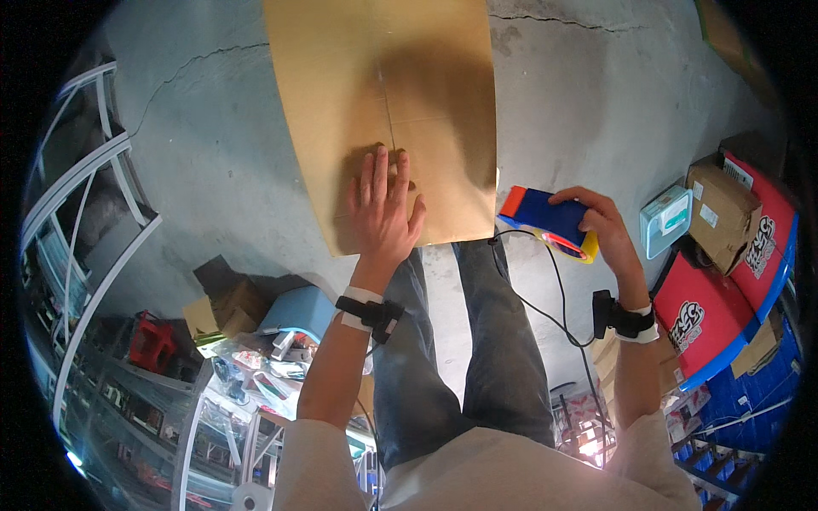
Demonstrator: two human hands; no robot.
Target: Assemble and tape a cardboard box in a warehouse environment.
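Observation:
A large brown cardboard box (443,85) is in front of me, a seam running lengthwise along its middle. My left hand (385,209) lies flat on its near part, over the seam, fingers stretched out and slightly spread. Just beyond the cardboard's right near corner, my right hand (603,223) grips a tape dispenser (545,215) with a blue body, an orange-red end and a yellow edge. The dispenser is held tilted above the floor. Whether tape hangs from it I cannot tell.
White metal shelving (94,179) stands at left, with a red plastic stool (152,342) and a light blue bin (298,313) near it. On the right are a clear teal-lidded box (666,221), a small carton (722,211) and red-and-blue boxes (703,311). A black cable (558,289) dangles by my right arm.

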